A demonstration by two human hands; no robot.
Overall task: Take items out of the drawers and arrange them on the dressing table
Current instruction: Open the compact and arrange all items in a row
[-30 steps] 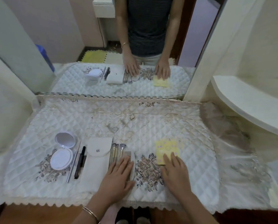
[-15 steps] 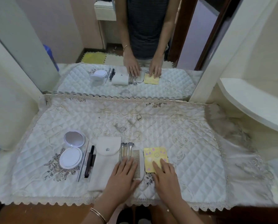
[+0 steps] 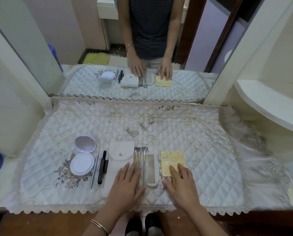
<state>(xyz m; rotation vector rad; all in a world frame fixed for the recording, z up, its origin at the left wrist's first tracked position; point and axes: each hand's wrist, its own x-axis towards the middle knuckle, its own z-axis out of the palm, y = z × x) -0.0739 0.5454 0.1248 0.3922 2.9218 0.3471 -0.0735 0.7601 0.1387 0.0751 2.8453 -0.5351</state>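
Observation:
A row of items lies on the quilted white cloth [image 3: 159, 126] of the dressing table. From the left: an open round compact [image 3: 83, 155], thin pencils and a black tube [image 3: 102, 167], a white snap pouch [image 3: 120, 157], metal-handled brushes [image 3: 139, 157], a white comb [image 3: 151, 167] and a yellow patterned card [image 3: 172, 159]. My left hand [image 3: 127, 186] lies flat over the brush handles and the pouch's lower end. Fingers of my right hand [image 3: 181, 183] rest flat on the card's near edge. Neither hand grips anything.
A mirror [image 3: 142, 48] stands at the back and reflects the person and the row. A curved white shelf [image 3: 270, 103] juts out at the right. The cloth's lace edge [image 3: 142, 210] hangs over the table front, with black shoes [image 3: 142, 225] below.
My right hand has slid the yellow card left, up beside the comb. My left hand has stayed on the brushes and pouch. The head view has shifted a little.

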